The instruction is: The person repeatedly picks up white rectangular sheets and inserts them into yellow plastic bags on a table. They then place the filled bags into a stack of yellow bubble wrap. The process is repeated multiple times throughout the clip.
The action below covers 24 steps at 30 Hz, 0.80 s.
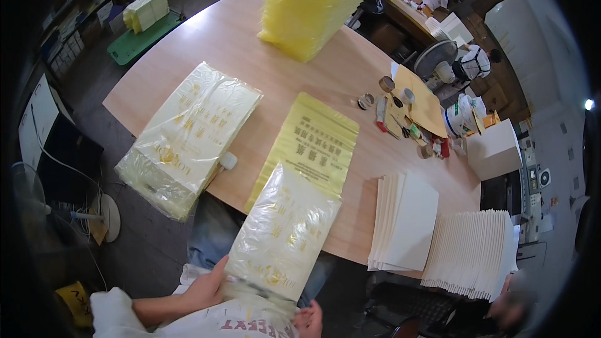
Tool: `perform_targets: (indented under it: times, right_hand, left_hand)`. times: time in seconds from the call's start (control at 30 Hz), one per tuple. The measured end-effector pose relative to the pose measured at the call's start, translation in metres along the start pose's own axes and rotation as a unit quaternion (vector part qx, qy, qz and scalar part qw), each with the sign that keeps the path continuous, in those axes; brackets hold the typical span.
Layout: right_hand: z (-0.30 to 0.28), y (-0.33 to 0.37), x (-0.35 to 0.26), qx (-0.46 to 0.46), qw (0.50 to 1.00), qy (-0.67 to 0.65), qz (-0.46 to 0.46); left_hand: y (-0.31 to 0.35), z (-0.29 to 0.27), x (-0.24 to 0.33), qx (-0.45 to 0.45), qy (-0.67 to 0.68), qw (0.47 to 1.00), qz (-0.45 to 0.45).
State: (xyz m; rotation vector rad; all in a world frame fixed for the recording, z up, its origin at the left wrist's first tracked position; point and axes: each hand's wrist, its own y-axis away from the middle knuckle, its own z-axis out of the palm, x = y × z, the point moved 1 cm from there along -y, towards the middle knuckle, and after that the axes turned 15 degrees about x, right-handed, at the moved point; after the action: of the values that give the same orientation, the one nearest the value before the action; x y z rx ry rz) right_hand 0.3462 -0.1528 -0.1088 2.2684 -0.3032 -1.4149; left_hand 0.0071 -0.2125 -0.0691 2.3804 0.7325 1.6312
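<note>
A pack of white paper in a clear plastic bag with gold print (pixel 283 231) rests tilted at the table's near edge, over my lap. My left hand (pixel 213 285) grips its left edge near the bottom. My right hand (pixel 308 319) is at the bag's lower right end, fingers curled; what they hold, if anything, is hidden. The bag's loose lower end looks crumpled between my hands. Beneath the pack's far end lies a flat yellow printed bag (pixel 319 141). To the left, a stack of filled clear bags (pixel 194 131) overhangs the table edge.
A tall pile of yellow bags (pixel 313 9) stands at the table's far side. On the right are fanned white paper stacks (pixel 407 222), tape rolls (pixel 387 84), scissors (pixel 405 130) and a white bucket (pixel 460 116). Another person's blurred hand (pixel 510 307) is near the right stack.
</note>
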Motion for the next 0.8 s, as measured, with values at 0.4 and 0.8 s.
perform_targets:
  times: [0.4,0.8]
  right_hand:
    - [0.289,-0.177,-0.203,-0.258,0.868,-0.398,0.146]
    - [0.310,-0.174,-0.189,-0.098,0.956,-0.072,-0.267]
  left_hand:
    - [-0.026,-0.154,0.094,0.707,-0.047,0.608,0.357]
    - [-0.163,-0.075,-0.092,0.476,-0.373,0.777,0.174]
